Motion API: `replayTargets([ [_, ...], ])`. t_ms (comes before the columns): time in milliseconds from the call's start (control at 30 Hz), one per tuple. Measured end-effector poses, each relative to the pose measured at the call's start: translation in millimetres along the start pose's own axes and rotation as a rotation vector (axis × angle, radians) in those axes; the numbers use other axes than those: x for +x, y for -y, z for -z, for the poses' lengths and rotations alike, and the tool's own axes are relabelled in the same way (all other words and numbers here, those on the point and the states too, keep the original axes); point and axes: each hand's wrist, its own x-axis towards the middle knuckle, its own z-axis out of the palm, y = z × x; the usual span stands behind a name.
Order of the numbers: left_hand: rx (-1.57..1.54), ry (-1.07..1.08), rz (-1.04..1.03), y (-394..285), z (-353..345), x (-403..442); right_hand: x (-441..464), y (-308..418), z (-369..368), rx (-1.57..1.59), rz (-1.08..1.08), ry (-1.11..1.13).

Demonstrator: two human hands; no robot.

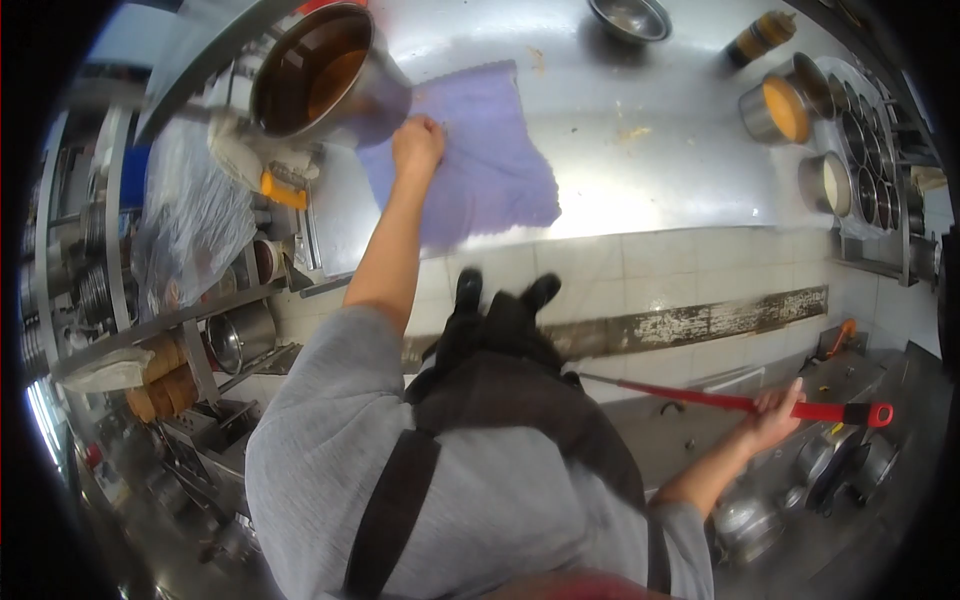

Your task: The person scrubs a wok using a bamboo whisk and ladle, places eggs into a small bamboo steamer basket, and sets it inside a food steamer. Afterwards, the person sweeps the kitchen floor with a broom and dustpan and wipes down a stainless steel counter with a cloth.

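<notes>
My left hand (418,145) is closed, with its fingers curled, over the purple cloth (480,150) and right beside the large metal pot (385,95). I cannot make out what, if anything, is in its fingers. Brown liquid or residue shows inside the tilted-looking pot. The cloth lies spread on the steel worktop (650,180). Out to the right, my right hand (778,418) is wrapped round a long pole with a red handle (735,402). Its thin metal shaft runs toward my legs, where the far end is hidden.
A metal bowl (632,18), a sauce bottle (762,38), a container of orange sauce (780,110) and a rack of round tins (865,150) stand along the worktop. Shelves with plastic bags (195,220) line the left. A steel counter (650,440) with pans runs behind my right arm.
</notes>
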Motion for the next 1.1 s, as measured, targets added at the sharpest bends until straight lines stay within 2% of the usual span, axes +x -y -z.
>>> replayTargets([
  [133, -0.31, 0.087, -0.121, -86, -9, 3, -4, 4, -4, -0.03, -0.002, -0.047],
  [167, -0.385, 0.155, -0.148, -117, -13, 4, -3, 4, -7, -0.022, -0.004, -0.037],
  [233, -0.344, 0.321, -0.167, -169, -22, 9, -5, 5, -11, -0.02, -0.005, -0.028],
  [267, -0.346, 0.325, -0.165, -175, -35, 9, -6, 6, -12, -0.029, -0.001, -0.026],
  [333, -0.458, 0.472, -0.383, -178, -58, 6, -6, 5, -8, -0.034, 0.018, -0.021],
  [367, -0.457, 0.478, -0.386, -176, -51, -4, -6, 4, -4, -0.035, 0.015, -0.027],
  [433, -0.312, 0.205, -0.57, -163, -26, -46, -6, 4, 4, -0.007, 0.033, -0.015],
  [500, -0.165, 0.255, -0.401, -151, -7, -110, -4, 4, 6, 0.005, 0.026, -0.026],
  [567, -0.13, 0.301, -0.396, -133, -31, -182, 0, 2, 4, 0.022, 0.027, -0.034],
  [667, -0.289, 0.407, -0.467, -163, -35, -214, 5, -1, -4, 0.005, -0.005, -0.04],
  [733, -0.795, 0.662, -0.747, -193, -33, -198, 4, 1, -11, -0.011, -0.026, -0.053],
  [767, -0.798, 0.658, -0.748, -196, -36, -188, 5, 1, -11, -0.011, -0.021, -0.051],
  [833, -0.577, 0.363, -0.686, -200, -47, -161, 6, -1, -7, 0.015, -0.02, -0.031],
  [900, -0.31, 0.125, -0.42, -188, -62, -136, 6, 0, -4, 0.015, -0.011, -0.036],
  [933, -0.313, 0.122, -0.427, -188, -73, -128, 6, 0, -3, 0.013, -0.005, -0.04],
  [1000, -0.093, 0.154, -0.205, -188, -95, -112, 8, -1, -1, 0.007, -0.014, -0.05],
  [1100, -0.119, 0.103, -0.218, -234, -129, -93, 7, 0, -6, -0.004, -0.024, -0.063],
])
